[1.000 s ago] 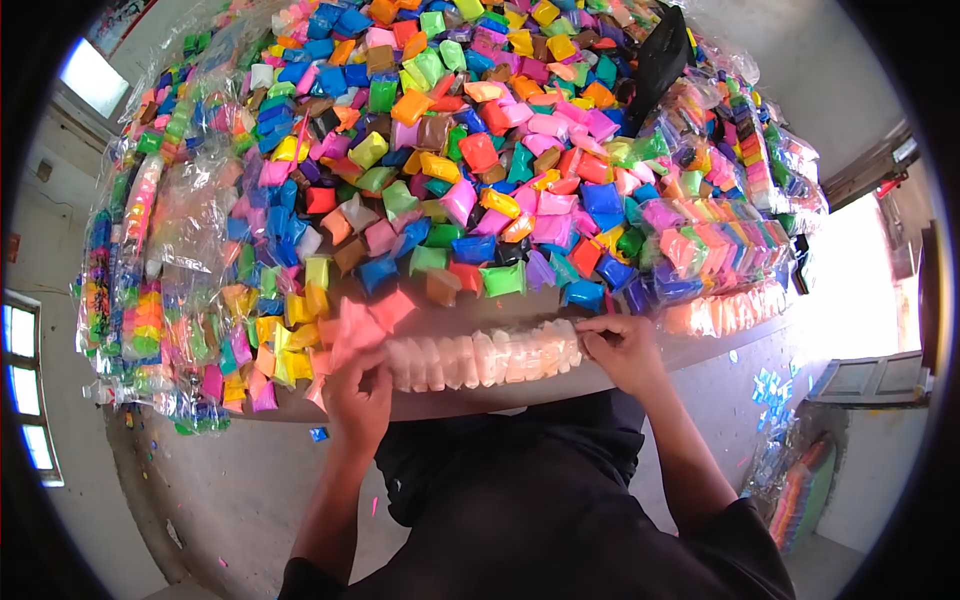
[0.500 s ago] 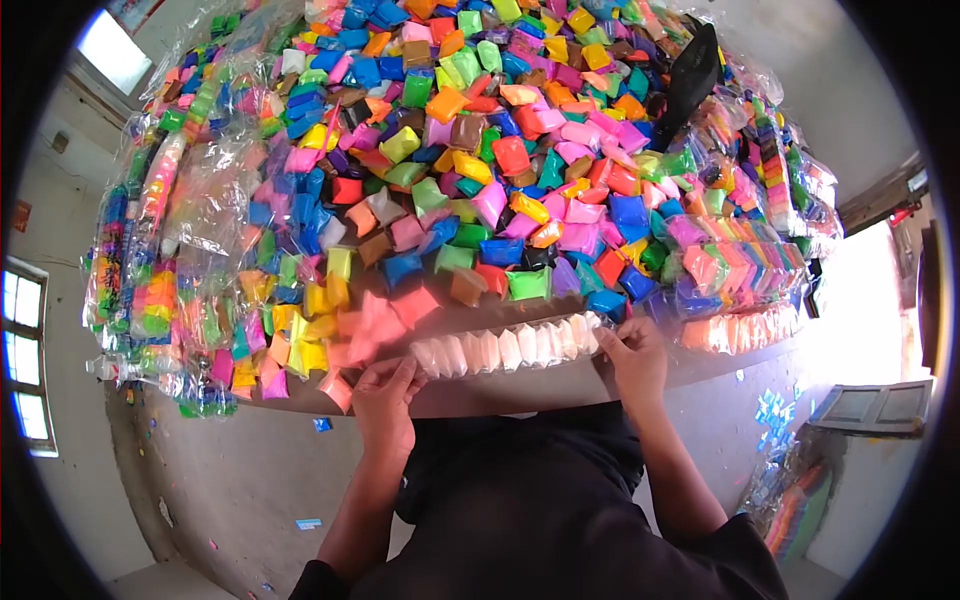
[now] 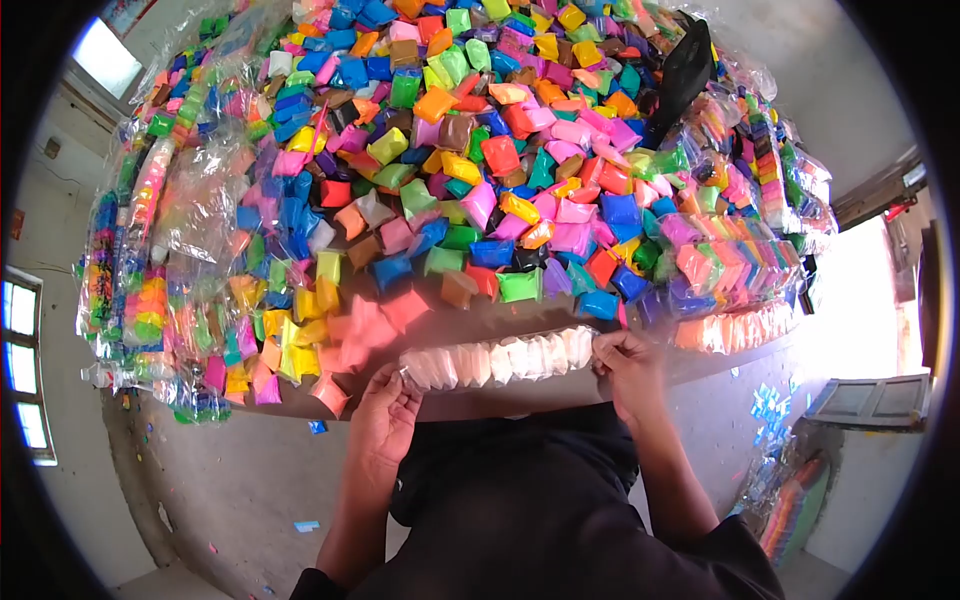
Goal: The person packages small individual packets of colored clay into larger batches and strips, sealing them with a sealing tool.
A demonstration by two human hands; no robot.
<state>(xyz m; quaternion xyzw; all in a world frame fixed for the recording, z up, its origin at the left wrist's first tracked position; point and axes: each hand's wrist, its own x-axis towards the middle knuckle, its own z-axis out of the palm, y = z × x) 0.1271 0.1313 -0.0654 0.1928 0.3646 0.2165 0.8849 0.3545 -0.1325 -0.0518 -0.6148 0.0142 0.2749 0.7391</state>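
A clear plastic sleeve of pale peach and white packets (image 3: 500, 359) stretches in a row between my two hands, over the near edge of the table (image 3: 480, 402). Its left end is pinched between the thumb and fingers of my left hand (image 3: 387, 412). At the right end, the curled fingers of my right hand (image 3: 626, 368) grip the sleeve. Beyond it lies a large pile of small coloured packets (image 3: 480, 150). Salmon-pink packets (image 3: 370, 328) and yellow packets (image 3: 300, 345) are just past my left hand.
Filled clear sleeves (image 3: 150, 260) are stacked at the left. More packed sleeves (image 3: 735, 330) lie right of my right hand. A black object (image 3: 683, 80) rests on the pile at the back right. Blue scraps (image 3: 770, 410) are on the floor at the right.
The sleeve's left end has shifted slightly left and down with my left hand. My right hand is a little lower, and its fingers are more curled at the sleeve's end.
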